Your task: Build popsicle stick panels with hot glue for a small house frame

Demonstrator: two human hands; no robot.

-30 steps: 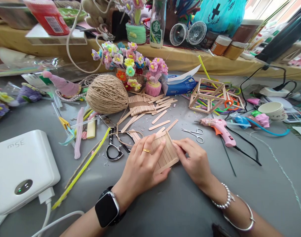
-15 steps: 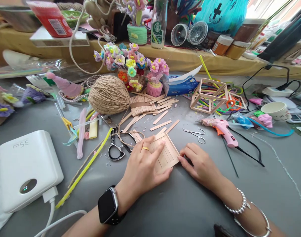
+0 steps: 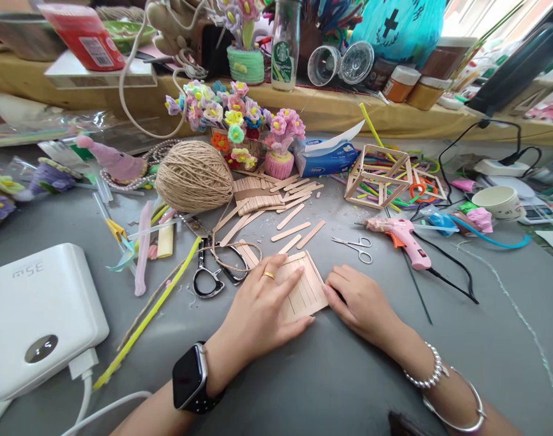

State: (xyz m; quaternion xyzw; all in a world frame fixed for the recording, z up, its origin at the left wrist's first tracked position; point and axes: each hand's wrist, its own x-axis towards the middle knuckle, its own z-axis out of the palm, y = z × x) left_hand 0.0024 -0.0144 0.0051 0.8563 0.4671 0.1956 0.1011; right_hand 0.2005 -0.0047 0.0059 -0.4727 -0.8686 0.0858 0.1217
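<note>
A flat square panel of glued wooden craft sticks [image 3: 309,289] lies on the grey table [image 3: 331,375]. My left hand [image 3: 261,309], with a gold ring and a black watch on the wrist, rests palm down across the panel's left half, fingers spread on the slats. My right hand [image 3: 360,300], bracelets on its wrist, lies flat beside the panel and its fingertips touch the right edge. Loose craft sticks [image 3: 291,230] lie just beyond the panel.
Black scissors [image 3: 208,266] and a twine ball [image 3: 195,175] sit to the left, small scissors [image 3: 356,247] and a pink glue gun [image 3: 401,233] to the right. A stick cube frame [image 3: 379,175] stands behind. A white power bank [image 3: 35,315] lies at the left.
The panel, tilted up on edge a second ago, now lies flat on the table. My right hand slid from its top edge down to its right side.
</note>
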